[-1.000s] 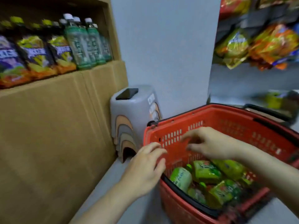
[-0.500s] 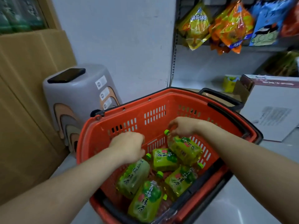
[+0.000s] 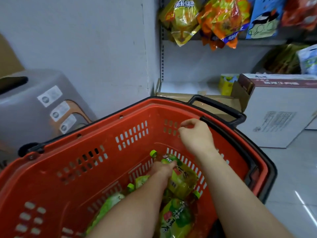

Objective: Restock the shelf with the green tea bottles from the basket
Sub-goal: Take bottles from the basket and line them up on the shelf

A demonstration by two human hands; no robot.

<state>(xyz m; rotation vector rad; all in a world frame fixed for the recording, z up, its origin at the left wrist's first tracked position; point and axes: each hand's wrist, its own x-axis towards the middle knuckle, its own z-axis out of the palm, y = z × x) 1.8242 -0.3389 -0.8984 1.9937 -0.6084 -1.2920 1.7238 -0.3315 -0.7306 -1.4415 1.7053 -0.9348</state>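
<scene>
A red shopping basket (image 3: 109, 129) fills the lower view, and several green tea bottles lie on their sides in its bottom. My left hand (image 3: 163, 169) reaches deep inside and grips one green tea bottle (image 3: 181, 179) just below its green cap, which points to the upper left. Above the basket's far wall hovers my right hand (image 3: 196, 134) with curled fingers that hold nothing. More bottles lie under my arms, one at the bottom (image 3: 176, 219) and another at the left (image 3: 106, 206). The drinks shelf is out of view.
A stack of grey plastic stools (image 3: 42, 103) stands left of the basket against the grey wall. Behind the basket to the right sits a white carton (image 3: 277, 114). Snack bags (image 3: 223, 18) hang on a rack above. The basket's black handle (image 3: 219, 107) lies folded back.
The view tilted down into the basket. My right hand let go of the bottle it held and rose. My left hand went deeper and took hold of that bottle.
</scene>
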